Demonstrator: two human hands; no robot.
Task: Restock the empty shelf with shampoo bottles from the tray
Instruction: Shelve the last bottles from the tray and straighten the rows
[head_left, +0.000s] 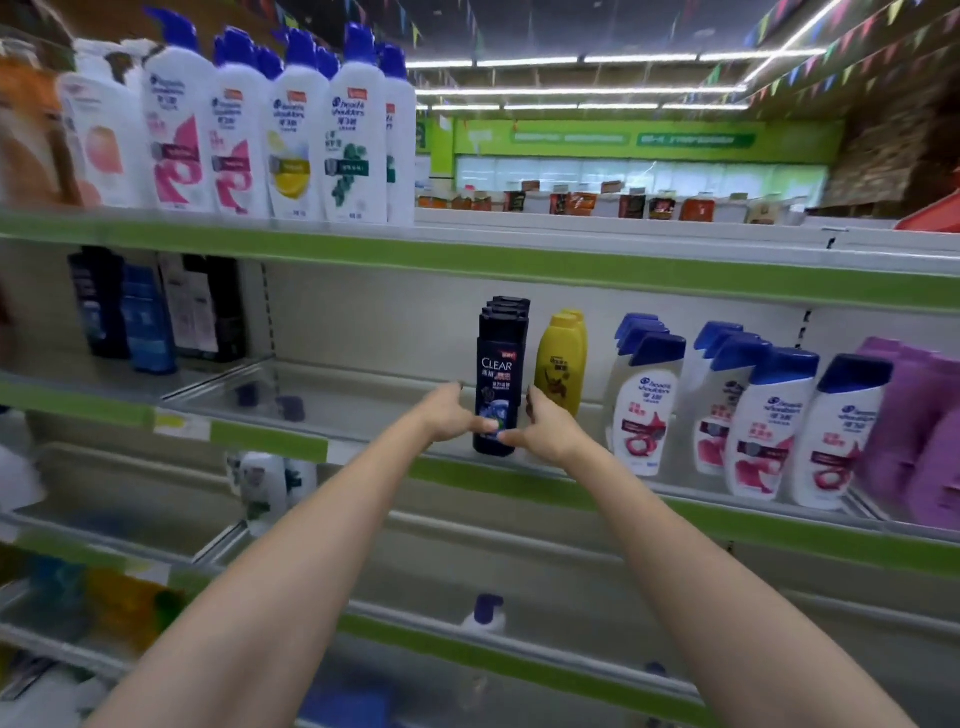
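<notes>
We see a middle shelf (363, 410) with a green front strip. On it stands a row of dark Clear bottles (500, 384), just beside them yellow bottles (561, 361), then white blue-capped bottles (727, 415) and purple bottles (914, 431) further right. The upper shelf (571, 260) carries tall white pump bottles (291, 135).

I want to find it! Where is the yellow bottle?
The yellow bottle stands on the middle shelf, just right of the dark Clear bottle and left of the white bottles with blue caps.
</notes>
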